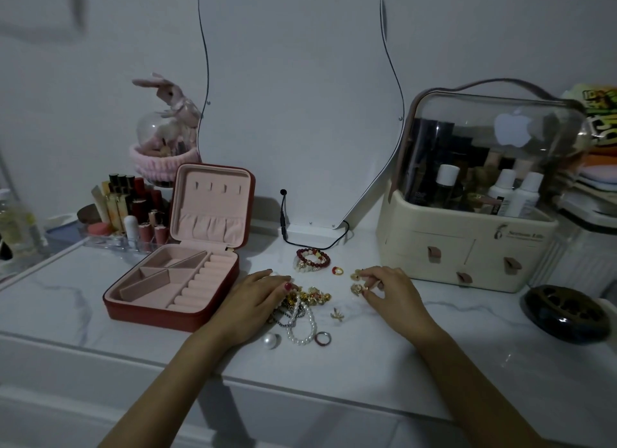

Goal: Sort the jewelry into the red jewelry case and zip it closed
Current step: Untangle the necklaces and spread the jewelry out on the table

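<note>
The red jewelry case (150, 309) lies open on the marble top at the left, its pink compartments holding nothing. Right of it a pile of gold pieces and chains (312, 297) lies with a pearl bracelet (302, 327). My left hand (257, 300) rests on the pile's left side, fingers loosely bent. My right hand (387, 289) pinches small gold earrings (357, 282) on the table. A stack of red and white bead bracelets (311, 260), a red ring (337, 270), a gold charm (337, 314), a dark ring (323, 338) and a large pearl (269, 341) lie around.
A cream cosmetics organiser (467, 247) with a clear lid stands at the right. A dark round dish (566, 314) sits near the right edge. Lipsticks in a clear tray (133, 214) stand behind the case. A mirror (300, 97) with a black cable leans on the wall.
</note>
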